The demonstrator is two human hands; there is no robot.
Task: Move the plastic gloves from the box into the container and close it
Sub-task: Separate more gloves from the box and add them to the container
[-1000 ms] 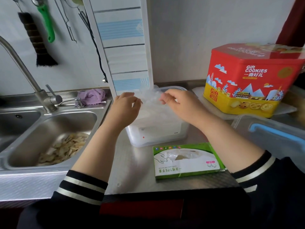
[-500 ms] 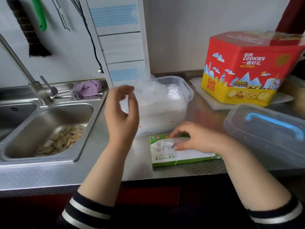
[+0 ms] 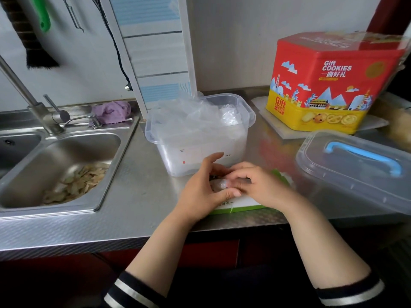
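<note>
I see both hands at lower centre over the green glove box (image 3: 235,207). The left hand (image 3: 201,192) and right hand (image 3: 262,185) pinch a clear glove (image 3: 219,184) together. The open container (image 3: 200,138), heaped with gloves, stands just behind; its lid (image 3: 355,170) lies at right.

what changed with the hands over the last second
Both hands left the glove pile in the container and came down to the glove box; left hand and right hand now pinch a glove there. Container, lid and cookie tin stayed put.
</note>
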